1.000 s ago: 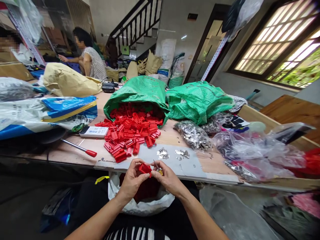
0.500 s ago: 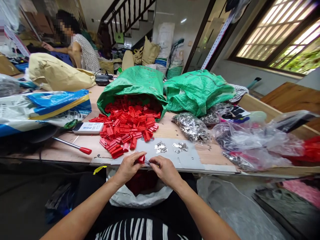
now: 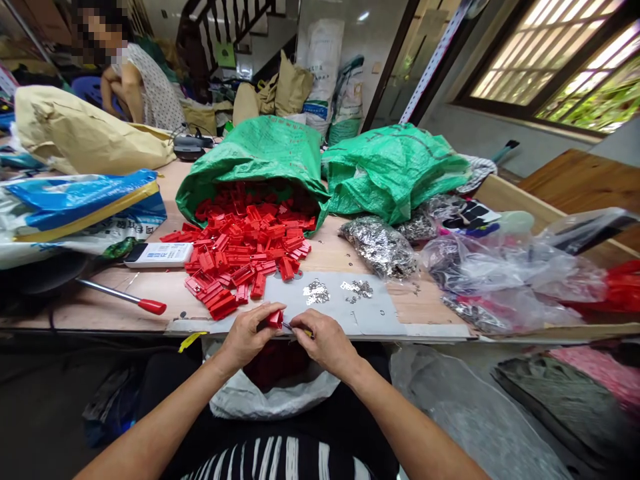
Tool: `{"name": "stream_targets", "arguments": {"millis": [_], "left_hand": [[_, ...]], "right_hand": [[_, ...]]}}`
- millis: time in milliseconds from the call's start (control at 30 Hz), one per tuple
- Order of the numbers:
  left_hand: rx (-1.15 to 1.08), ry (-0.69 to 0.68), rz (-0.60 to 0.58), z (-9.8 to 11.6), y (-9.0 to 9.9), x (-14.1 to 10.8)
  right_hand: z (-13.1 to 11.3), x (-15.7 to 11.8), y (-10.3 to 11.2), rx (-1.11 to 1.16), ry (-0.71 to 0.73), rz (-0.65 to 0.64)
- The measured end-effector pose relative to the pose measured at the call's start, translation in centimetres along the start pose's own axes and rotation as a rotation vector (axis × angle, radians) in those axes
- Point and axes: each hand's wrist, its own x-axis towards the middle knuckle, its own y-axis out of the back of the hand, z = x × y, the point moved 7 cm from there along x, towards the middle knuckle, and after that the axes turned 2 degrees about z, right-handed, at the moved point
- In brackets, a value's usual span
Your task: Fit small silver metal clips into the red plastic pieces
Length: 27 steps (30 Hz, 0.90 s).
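Between the fingers of my left hand point(image 3: 249, 339) is a red plastic part point(image 3: 275, 319), its end facing right. My right hand point(image 3: 323, 341) pinches a slim metal-tipped tool point(image 3: 287, 326) with a bit of yellow showing at the fingers; its tip points at the red part's end. Whether the tip is inside the part, I cannot tell. Just beyond my hands lie two small piles of silvery metal pieces, a left pile point(image 3: 316, 292) and a right pile point(image 3: 361, 289), on a grey sheet point(image 3: 385, 313). A heap of red plastic parts point(image 3: 245, 250) spills from a green sack point(image 3: 260, 147).
Below my hands a white sack point(image 3: 275, 403) hangs open with dark red contents. A second green sack point(image 3: 395, 167) and a clear bag of metal pieces point(image 3: 383, 247) stand right. A red-tipped lever point(image 3: 150, 306) juts out left. Another person point(image 3: 145, 87) sits at the back left.
The whole view has shifted slightly, so the table things sit a little further left and higher. My hands keep the same hold on the red part and the tool.
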Motion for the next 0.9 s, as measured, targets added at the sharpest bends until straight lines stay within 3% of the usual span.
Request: {"name": "stream_targets", "arguments": {"millis": [500, 667, 800, 900], "left_hand": [[-0.021, 0.048, 0.028, -0.3, -0.1, -0.1], [0.039, 0.014, 0.041, -0.2, -0.2, -0.2], [0.003, 0.023, 0.038, -0.2, -0.2, -0.5], [-0.032, 0.033, 0.053, -0.1, 0.0, -1.0]], "right_hand": [[-0.8, 0.2, -0.6, -0.045, -0.001, -0.037], [-1.1, 0.2, -1.1, -0.104, -0.035, -0.011], [-0.9, 0.1, -0.7, -0.038, -0.048, 0.008], [-0.7, -0.5, 0.2, 0.047, -0.048, 0.09]]}}
